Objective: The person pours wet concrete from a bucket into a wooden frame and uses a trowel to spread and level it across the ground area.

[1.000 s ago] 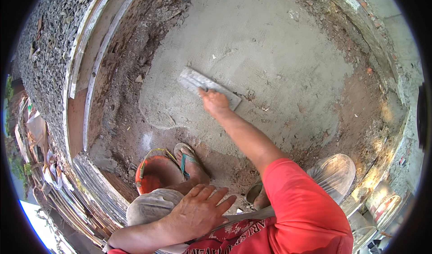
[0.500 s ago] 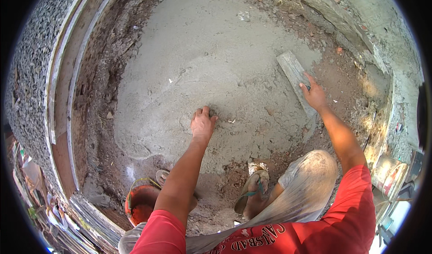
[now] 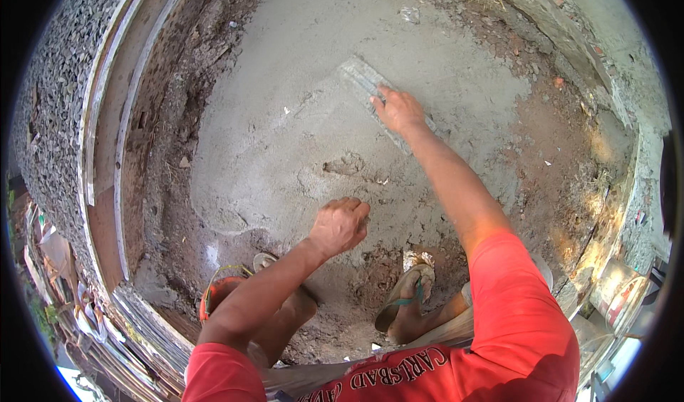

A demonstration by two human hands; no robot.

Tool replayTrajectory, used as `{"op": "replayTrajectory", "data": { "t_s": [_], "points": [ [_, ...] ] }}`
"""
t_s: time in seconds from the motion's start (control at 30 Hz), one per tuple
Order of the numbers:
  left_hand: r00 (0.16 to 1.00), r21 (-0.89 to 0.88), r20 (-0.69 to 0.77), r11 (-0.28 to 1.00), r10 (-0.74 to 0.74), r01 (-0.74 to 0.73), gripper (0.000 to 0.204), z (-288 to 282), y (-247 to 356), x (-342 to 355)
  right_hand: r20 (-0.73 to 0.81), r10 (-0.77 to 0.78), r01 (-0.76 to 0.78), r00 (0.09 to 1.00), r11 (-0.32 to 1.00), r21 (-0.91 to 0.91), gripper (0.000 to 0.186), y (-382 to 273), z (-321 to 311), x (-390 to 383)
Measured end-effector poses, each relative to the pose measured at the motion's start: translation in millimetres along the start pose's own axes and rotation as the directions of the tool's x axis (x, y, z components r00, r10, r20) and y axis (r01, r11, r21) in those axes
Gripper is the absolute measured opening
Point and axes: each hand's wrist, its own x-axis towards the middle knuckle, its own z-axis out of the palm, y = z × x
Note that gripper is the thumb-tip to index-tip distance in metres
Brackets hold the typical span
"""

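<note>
My right hand (image 3: 399, 110) grips a flat grey float (image 3: 367, 81) pressed on a patch of wet grey cement (image 3: 306, 117) spread over the ground. The float lies slanted, its far end up and left of my fingers. My left hand (image 3: 340, 225) rests on the near part of the cement, fingers curled and knuckles down, holding nothing that I can see. A small dent (image 3: 345, 165) marks the cement between my hands. My feet in sandals (image 3: 399, 299) stand at the cement's near edge.
Brown soil and rubble (image 3: 563, 153) ring the cement on the right and near side. A pebbled wall with a curved concrete ledge (image 3: 107, 138) runs along the left. An orange bucket (image 3: 217, 291) sits beside my left leg. A masonry edge (image 3: 563, 17) lies at upper right.
My right hand has swept the float leftwards across the cement from the right edge towards the middle. My left hand has pulled back nearer to me, leaving a dent where it rested.
</note>
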Motion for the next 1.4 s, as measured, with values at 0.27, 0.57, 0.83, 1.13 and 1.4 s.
{"op": "replayTrajectory", "data": {
  "t_s": [0.27,0.57,0.83,1.13,1.4],
  "points": [
    [0.92,-0.165,0.382,0.986,0.084,-0.022,0.026,-183,114,-165,0.517,-0.299,0.35,0.802,0.937,-0.002,0.061,-42,85,-205],
    [0.922,-0.045,0.387,0.999,-0.009,0.029,0.008,-183,131,-176,0.629,-0.525,0.777,0.574,0.591,-0.216,0.059,-69,79,-162],
    [0.907,0.008,0.407,0.993,-0.112,0.119,0.009,-215,126,-202,-0.171,0.33,-0.36,0.928,0.914,-0.187,0.056,1,-7,-29],
    [0.827,0.094,0.488,0.959,-0.278,0.267,0.026,-220,120,-216,0.065,0.148,-0.158,0.987,0.967,0.201,0.057,-246,97,-2],
    [0.894,0.104,0.423,0.988,-0.147,0.114,0.016,-233,129,-179,0.414,-0.783,0.816,0.464,0.56,0.144,0.057,-237,225,-196]
  ]
}}
